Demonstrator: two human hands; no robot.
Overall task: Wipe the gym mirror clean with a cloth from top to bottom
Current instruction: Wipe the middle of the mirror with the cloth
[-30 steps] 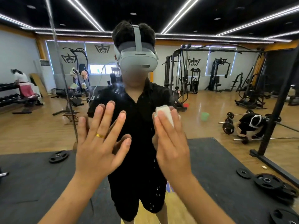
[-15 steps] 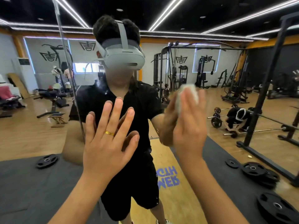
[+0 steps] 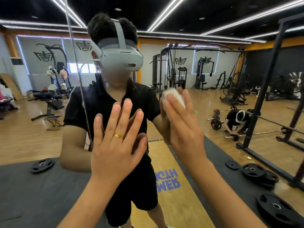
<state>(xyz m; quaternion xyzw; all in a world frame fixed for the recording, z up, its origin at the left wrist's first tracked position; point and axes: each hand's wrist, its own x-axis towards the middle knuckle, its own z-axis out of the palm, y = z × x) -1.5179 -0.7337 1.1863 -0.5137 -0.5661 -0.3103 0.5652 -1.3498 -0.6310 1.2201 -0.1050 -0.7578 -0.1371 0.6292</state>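
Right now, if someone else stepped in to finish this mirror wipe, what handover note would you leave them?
Left hand: open, fingers spread flat on the mirror, holding nothing.
Right hand: straight fingers press the white cloth on the mirror, at about the reflection's shoulder height.
Done: the picture does not show how much is already wiped.
Left: work the cloth downward over the lower part of the mirror.

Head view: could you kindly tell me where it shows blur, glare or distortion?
Head view: the cloth under the right hand is blurred; the left hand is sharp; the ceiling light strips blow out white; the rack upright at the right leans, wide-angle distortion.
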